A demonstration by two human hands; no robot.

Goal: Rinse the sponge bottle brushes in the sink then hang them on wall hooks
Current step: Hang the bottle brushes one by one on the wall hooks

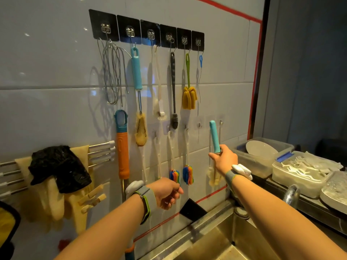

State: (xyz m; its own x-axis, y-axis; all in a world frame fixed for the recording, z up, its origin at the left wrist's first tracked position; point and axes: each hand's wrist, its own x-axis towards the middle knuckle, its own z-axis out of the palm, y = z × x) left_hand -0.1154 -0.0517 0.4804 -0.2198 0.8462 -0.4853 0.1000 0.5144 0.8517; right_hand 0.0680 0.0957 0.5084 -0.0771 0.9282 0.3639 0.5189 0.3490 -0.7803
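My right hand [224, 159] grips a bottle brush by its teal handle [214, 136], handle end up against the wall; its pale head [213, 176] hangs below my wrist. The handle top is level with small clear wall hooks [221, 122], between two of them. My left hand [168, 193] is loosely curled and holds nothing, just below two rainbow sponge brushes [187, 174] that hang on white cords from the lower hooks. A yellow sponge brush with a green handle [189, 97] hangs from the upper black hook row [168, 35]. The steel sink [216, 239] lies below.
Other brushes, wire loops and an orange-and-teal handle [122, 147] hang on the tiled wall. At left a towel rail [101, 149] carries gloves and a black bag [58, 167]. At right, plastic tubs [262, 154] with dishes sit on a shelf beside the tap [291, 196].
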